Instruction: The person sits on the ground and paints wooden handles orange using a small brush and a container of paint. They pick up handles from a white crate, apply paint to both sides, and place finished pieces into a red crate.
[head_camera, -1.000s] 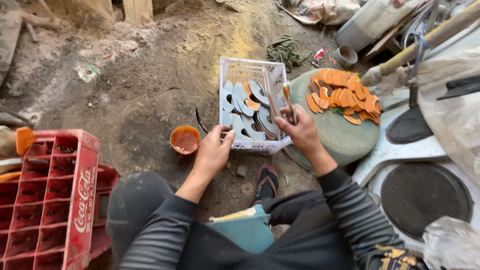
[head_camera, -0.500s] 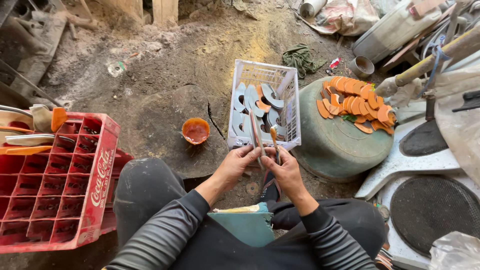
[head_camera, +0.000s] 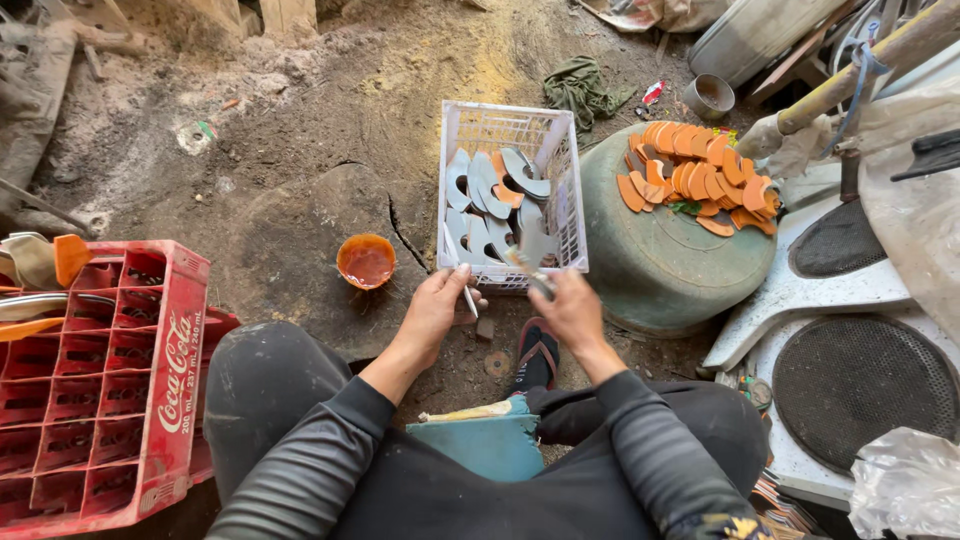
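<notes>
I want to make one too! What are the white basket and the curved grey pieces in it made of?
White lattice basket: probably plastic, with thin moulded grid walls. Curved grey crescent pieces: seemingly metal, dull grey, thin and flat, though unpainted clay cannot be ruled out.

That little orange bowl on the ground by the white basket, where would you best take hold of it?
Probably by the rim, from straight above. The orange bowl sits upright and open on the dirt, with what looks like orange liquid inside, so keeping it level matters. Its near edge faces the left hand, and nothing crowds it; the white basket stands apart to its right.
</notes>
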